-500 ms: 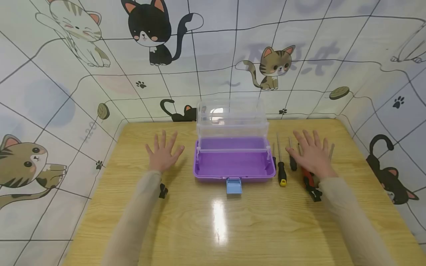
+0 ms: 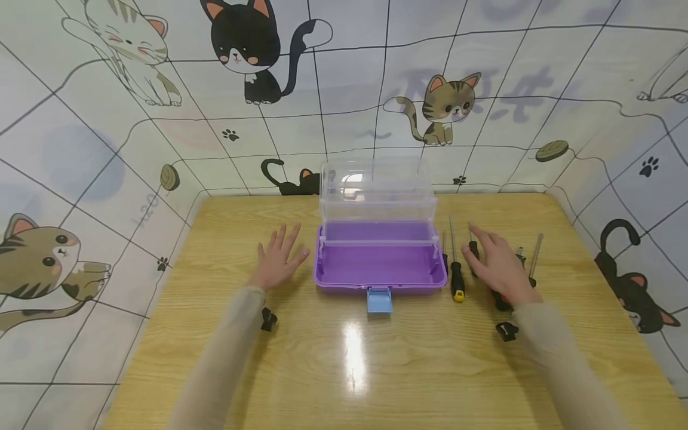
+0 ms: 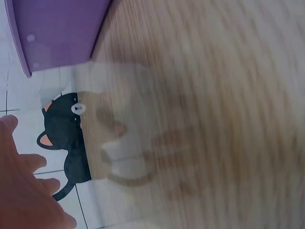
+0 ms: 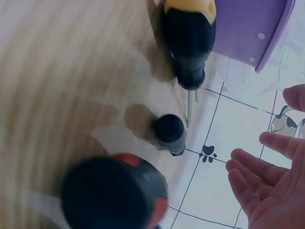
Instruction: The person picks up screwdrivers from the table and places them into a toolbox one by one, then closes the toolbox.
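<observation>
My left hand [image 2: 275, 263] hovers, fingers spread and holding nothing, to the left of a purple toolbox [image 2: 378, 285]. The toolbox's clear lid [image 2: 377, 185] stands raised at the back, and a light blue latch [image 2: 379, 300] hangs at its front. My right hand [image 2: 500, 269] is above several screwdrivers right of the box, its fingers extended and nothing in its grasp. Beside it lies a black-and-yellow screwdriver [image 2: 457, 280]. A screwdriver with a black handle [image 2: 473, 254] is nearest its thumb. In the right wrist view, a large black-and-red handle [image 4: 112, 191] is close to the camera, blurred.
The wooden table [image 2: 322, 370] meets walls printed with cartoon cats [image 2: 450, 110] at the back and sides. Another screwdriver shaft [image 2: 536, 257] shows right of my right hand. Small black pieces [image 2: 507, 331] sit at both wrists.
My left hand has shifted right, nearer the toolbox. My right hand's fingers have drawn closer together and tipped lower over the screwdrivers, uncovering a shaft on the right. The toolbox stays put.
</observation>
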Available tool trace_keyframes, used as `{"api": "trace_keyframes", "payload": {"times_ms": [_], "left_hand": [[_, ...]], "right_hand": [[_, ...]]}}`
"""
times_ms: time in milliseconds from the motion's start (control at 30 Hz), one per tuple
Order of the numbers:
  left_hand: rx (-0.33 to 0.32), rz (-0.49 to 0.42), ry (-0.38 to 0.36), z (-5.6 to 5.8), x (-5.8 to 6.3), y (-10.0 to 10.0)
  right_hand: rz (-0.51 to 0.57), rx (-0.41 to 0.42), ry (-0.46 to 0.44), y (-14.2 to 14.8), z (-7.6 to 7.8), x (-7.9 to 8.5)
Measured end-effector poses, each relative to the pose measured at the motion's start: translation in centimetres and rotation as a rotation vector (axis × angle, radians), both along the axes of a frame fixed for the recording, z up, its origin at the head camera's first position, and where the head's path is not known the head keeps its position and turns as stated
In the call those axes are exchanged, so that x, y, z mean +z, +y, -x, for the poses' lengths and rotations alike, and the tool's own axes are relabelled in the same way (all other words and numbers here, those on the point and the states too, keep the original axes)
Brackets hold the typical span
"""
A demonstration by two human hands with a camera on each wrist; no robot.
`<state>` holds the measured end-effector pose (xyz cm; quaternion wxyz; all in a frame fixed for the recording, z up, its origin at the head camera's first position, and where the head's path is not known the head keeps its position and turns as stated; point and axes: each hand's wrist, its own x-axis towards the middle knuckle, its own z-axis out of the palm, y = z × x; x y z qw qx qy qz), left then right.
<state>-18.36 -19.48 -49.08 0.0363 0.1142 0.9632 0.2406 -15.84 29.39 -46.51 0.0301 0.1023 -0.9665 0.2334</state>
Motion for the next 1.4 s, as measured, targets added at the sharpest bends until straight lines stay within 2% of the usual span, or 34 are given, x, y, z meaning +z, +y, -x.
{"api": "trace_keyframes", "payload": {"times_ms": [167, 400, 700, 833, 967, 1067, 1167, 1400], "left_hand": [[-0.048, -0.077, -0.027, -0.3, -0.4, 0.8], [-0.084, -0.098, -0.04, -0.5, -1.1, 1.5], [-0.153, -0.237, -0.075, -0.7, -1.4, 3.0], [-0.18, -0.347, -0.083, -0.8, -1.8, 3.6], [-0.191, -0.518, -0.148, -0.9, -2.0, 4.3], [-0.2, -0.604, -0.18, -1.0, -2.1, 4.7], [-0.218, -0.654, -0.184, -1.2, -1.8, 5.0], [-0.254, -0.718, -0.218, -2.1, 0.4, 5.3]], "right_hand": [[0.024, 0.004, -0.01, -0.2, -0.5, -0.8], [0.047, 0.008, -0.052, -0.6, -1.6, -1.7], [0.092, -0.028, -0.11, -1.5, -2.9, -2.2], [0.103, -0.059, -0.084, -1.9, -3.2, -2.1], [0.112, -0.082, -0.057, -2.2, -3.4, -2.4], [0.125, -0.098, -0.075, -2.3, -3.6, -2.7], [0.126, -0.111, -0.086, -2.4, -3.7, -3.1], [0.119, -0.107, -0.116, -2.7, -3.7, -3.6]]}}
